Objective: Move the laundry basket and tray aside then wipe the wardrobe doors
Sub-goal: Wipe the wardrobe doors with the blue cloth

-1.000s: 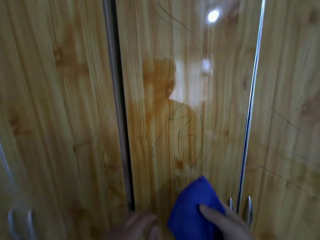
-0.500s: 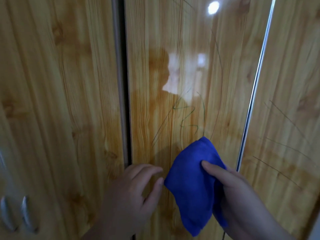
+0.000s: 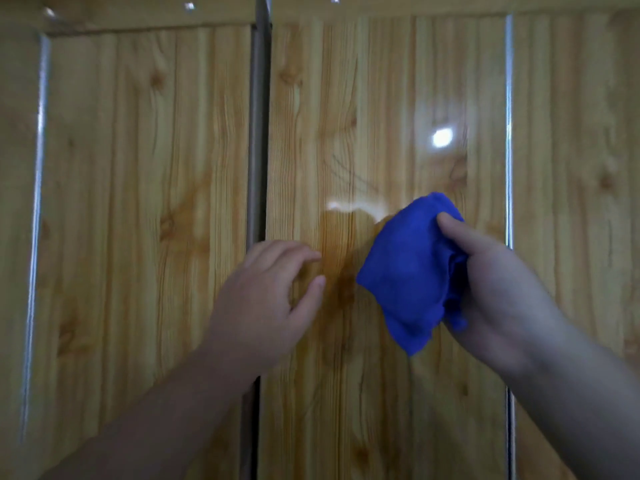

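Right hand (image 3: 491, 292) grips blue cloth (image 3: 408, 271) against middle wardrobe door (image 3: 346, 98); left hand (image 3: 263, 299), fingers loosely curled, holds nothing. Unwiped panel runs vertically above both hands.

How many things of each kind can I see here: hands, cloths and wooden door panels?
Hands: 2, left hand and right hand
Blue cloth: 1, gripped by the right hand
Wooden door panels: 4, the outer two cut off at the picture's edges
Total: 7
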Action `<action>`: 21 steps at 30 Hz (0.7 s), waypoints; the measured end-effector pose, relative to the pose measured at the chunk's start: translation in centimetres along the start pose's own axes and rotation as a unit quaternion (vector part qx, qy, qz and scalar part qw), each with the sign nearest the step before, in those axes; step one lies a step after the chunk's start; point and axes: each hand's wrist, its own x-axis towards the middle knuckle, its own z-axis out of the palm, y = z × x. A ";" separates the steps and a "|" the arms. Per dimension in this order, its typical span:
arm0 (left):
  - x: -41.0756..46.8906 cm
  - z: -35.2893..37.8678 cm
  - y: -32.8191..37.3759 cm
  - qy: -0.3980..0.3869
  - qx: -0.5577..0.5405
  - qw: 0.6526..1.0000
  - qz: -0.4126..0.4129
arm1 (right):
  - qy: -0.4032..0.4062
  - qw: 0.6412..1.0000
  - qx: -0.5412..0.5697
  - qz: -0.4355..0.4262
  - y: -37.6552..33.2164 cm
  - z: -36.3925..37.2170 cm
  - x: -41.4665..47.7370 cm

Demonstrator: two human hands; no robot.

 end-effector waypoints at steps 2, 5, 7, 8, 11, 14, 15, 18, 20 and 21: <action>2.7 -0.3 -0.5 0.019 0.014 1.000 -0.009 | 0.002 0.999 -0.012 -0.052 -2.4 1.4 1.6; 5.8 -0.3 -1.4 0.047 0.042 0.998 -0.020 | 0.011 0.991 0.019 -0.135 -5.5 3.3 3.5; 7.4 0.0 -2.0 0.053 0.068 0.996 -0.021 | 0.025 0.986 0.032 -0.160 -7.1 4.7 4.8; 8.1 0.2 -2.2 0.055 0.082 0.995 -0.018 | 0.028 0.988 0.045 -0.148 -7.6 5.3 5.5; 10.0 0.7 -3.3 0.059 0.102 0.993 -0.017 | 0.027 0.992 0.080 -0.091 -9.0 6.5 7.9; 11.2 1.7 -4.0 0.045 0.137 0.990 -0.014 | 0.084 0.984 0.048 -0.148 -10.1 7.1 10.0; 11.3 2.3 -4.2 0.044 0.149 0.988 -0.011 | 0.111 0.972 0.015 -0.206 -10.2 7.4 10.5; 11.4 4.0 -4.5 0.055 0.163 0.985 -0.005 | 0.118 0.883 -0.196 -0.410 -8.7 9.0 11.6; 11.3 4.5 -4.8 0.066 0.164 0.984 0.001 | 0.034 0.817 -0.343 -0.462 -6.1 10.0 12.7; 11.3 4.6 -5.0 0.070 0.164 0.984 0.006 | -0.006 0.782 -0.415 -0.465 -4.7 10.2 13.3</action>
